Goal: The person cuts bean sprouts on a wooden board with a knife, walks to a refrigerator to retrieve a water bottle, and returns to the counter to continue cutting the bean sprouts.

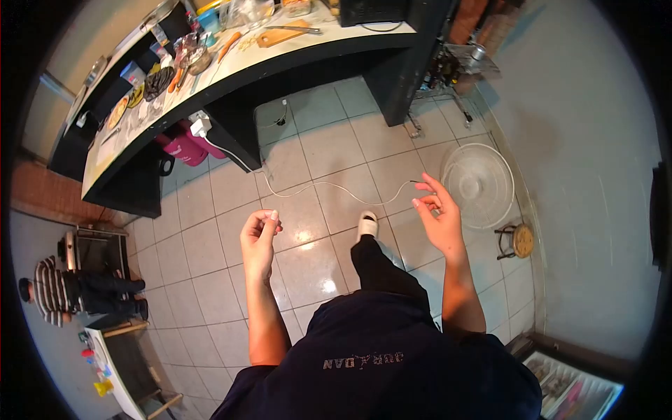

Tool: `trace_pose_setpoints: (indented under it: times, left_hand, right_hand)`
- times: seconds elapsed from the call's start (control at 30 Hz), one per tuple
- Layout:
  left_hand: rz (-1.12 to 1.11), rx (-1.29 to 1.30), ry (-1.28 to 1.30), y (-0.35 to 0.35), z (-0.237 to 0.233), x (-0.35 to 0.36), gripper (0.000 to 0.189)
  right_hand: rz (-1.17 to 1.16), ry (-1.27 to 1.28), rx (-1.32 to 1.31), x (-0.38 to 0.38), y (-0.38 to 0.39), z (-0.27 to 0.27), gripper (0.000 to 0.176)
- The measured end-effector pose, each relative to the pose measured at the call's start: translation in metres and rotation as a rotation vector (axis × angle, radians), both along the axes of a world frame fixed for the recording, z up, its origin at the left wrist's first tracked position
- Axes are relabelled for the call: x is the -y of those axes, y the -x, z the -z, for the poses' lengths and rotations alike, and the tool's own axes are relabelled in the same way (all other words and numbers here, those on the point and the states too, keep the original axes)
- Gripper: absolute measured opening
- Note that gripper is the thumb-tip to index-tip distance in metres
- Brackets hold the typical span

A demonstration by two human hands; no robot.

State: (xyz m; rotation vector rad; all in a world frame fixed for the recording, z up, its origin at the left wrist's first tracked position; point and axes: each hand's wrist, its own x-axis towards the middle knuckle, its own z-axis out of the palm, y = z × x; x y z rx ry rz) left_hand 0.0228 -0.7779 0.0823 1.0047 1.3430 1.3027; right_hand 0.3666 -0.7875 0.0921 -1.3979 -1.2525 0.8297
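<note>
Right hand [439, 217] is raised, palm toward the body. Its thumb and forefinger pinch the free end of a thin white cord [329, 185], and the other fingers are loosely spread. Left hand [260, 234] is raised at the same height, well apart from the right. Its fingertips are pressed together as if nipping something fine, but I cannot tell whether anything is between them.

From the right hand the cord sags over the tiled floor and rises to a white adapter [201, 126] hanging at the front edge of the worktop [315, 52]. The step in hand looks to be handling the cord by its loose end. Since the far end is fixed at the adapter, any pull on it would call for some slack to be left.

A pink bag [185, 148] sits below the worktop, near the adapter. On the worktop lie a board [280, 35] with a knife, carrots and jars. A white fan [479, 183] lies flat on the floor to the right of the worktop, just beyond the right hand, with a small stool [521, 240] beside it. Far to the left of the worktop stands another person [52, 290] in a striped top.

The dark shirt [392, 336] bears a print that is upside down from here, and I cannot read it with certainty.
</note>
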Motion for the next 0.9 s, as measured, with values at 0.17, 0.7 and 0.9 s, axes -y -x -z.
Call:
trace_pose_setpoints:
  times: [0.17,0.7,0.9]
  left_hand:
    - [0.039,-0.014,0.013,0.0,0.018,-0.089,0.013]
    - [-0.135,-0.074,-0.061,0.069,-0.018,-0.398,0.012]
    - [-0.134,-0.043,-0.069,0.128,0.016,-0.553,0.015]
  right_hand:
    - [-0.082,0.05,0.059,-0.095,-0.008,0.042,0.037]
    - [-0.396,-0.097,0.235,-0.458,0.072,-0.015,0.029]
    - [-0.312,0.023,0.171,-0.573,0.108,0.012,0.031]
